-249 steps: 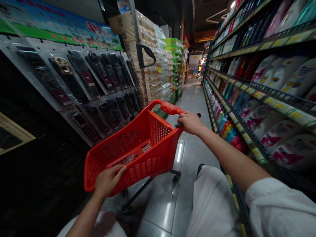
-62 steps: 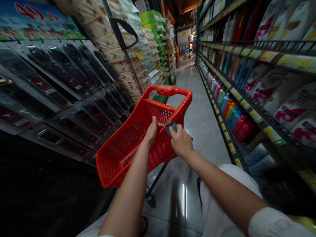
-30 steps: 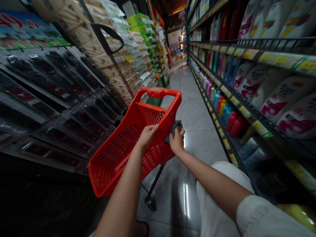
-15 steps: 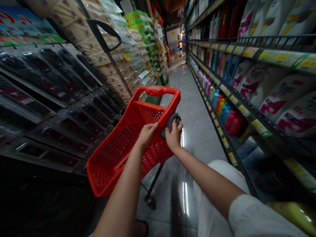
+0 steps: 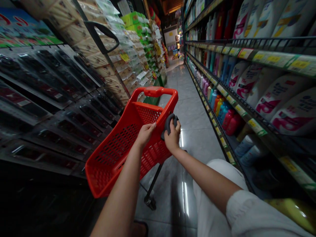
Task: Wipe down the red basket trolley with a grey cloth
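Note:
A red plastic shopping basket cart stands tilted in the aisle in front of me, nothing visible inside it. My left hand rests on the basket's near rim, fingers curled over the edge. Beside it my right hand presses a dark grey cloth against the rim on the right side, fingers closed round the cloth. The basket's red handle sits at the far end. A black wheel shows below on the tiled floor.
Left of the aisle hang dark packaged goods on a pegboard, then stacked tissue packs. On the right, shelves hold bottles and refill pouches. A tall black pull handle rises behind the basket. My white-clad knee is low right.
The right hand with the cloth has slid a little up and left along the rim. The left hand has kept its place on the rim. The view has drifted slightly.

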A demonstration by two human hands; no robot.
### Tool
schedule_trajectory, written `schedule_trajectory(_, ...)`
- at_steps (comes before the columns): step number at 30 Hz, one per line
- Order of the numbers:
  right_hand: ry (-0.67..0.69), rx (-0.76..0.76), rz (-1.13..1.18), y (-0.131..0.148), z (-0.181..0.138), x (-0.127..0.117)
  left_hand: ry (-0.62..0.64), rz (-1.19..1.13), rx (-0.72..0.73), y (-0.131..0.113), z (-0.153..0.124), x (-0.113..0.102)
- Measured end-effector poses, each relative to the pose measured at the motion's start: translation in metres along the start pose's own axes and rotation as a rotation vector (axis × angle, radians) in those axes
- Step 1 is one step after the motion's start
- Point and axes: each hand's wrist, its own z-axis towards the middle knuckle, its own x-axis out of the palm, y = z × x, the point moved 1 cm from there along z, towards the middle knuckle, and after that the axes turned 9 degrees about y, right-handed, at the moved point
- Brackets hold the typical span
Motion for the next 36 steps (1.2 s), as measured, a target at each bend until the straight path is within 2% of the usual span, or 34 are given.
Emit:
schedule_trajectory(2, 0.004, 0.035, 0.035, -0.002, -0.001, 0.000, -0.002, 0.003, 0.001, 0.001, 0.000, 0.000)
schedule_trajectory(6, 0.027, 0.299, 0.112, -0.012, -0.010, 0.011, -0.006, 0.006, -0.001, 0.001, 0.001, -0.002)
schedule_trajectory(8, 0.008, 0.237, 0.120, -0.011, -0.010, 0.012, 0.001, 0.001, -0.001, 0.001, 0.001, -0.002)
schedule_trajectory(11, 0.001, 0.029, 0.117, -0.006, -0.008, 0.009, 0.015, -0.012, 0.000, 0.001, 0.001, -0.002)
schedule_trajectory(12, 0.010, 0.022, 0.118, -0.005, -0.009, 0.008, 0.013, -0.012, 0.000, 0.002, 0.002, -0.002)
schedule_trajectory(16, 0.039, 0.222, 0.145, -0.009, -0.017, 0.017, -0.009, 0.032, 0.007, 0.002, 0.007, 0.000)
schedule_trajectory(18, 0.056, 0.253, 0.154, -0.013, -0.017, 0.020, 0.011, 0.064, 0.012, 0.001, 0.007, -0.001)
schedule_trajectory(21, 0.052, 0.212, 0.163, -0.017, -0.001, 0.017, 0.125, 0.129, 0.018, -0.001, -0.005, -0.013)
schedule_trajectory(24, 0.064, 0.170, 0.167, -0.019, 0.013, 0.012, 0.227, 0.264, -0.018, 0.004, -0.033, -0.035)
schedule_trajectory(28, 0.124, 0.203, 0.150, -0.014, -0.007, 0.024, 0.160, 0.403, -0.087, 0.020, -0.065, -0.055)
schedule_trajectory(32, 0.190, 0.183, 0.201, 0.001, -0.034, 0.040, 0.133, 0.470, -0.085, 0.026, -0.066, -0.050)
schedule_trajectory(36, 0.097, 0.021, 0.248, 0.016, -0.011, 0.023, 0.127, 0.484, -0.092, 0.020, -0.063, -0.040)
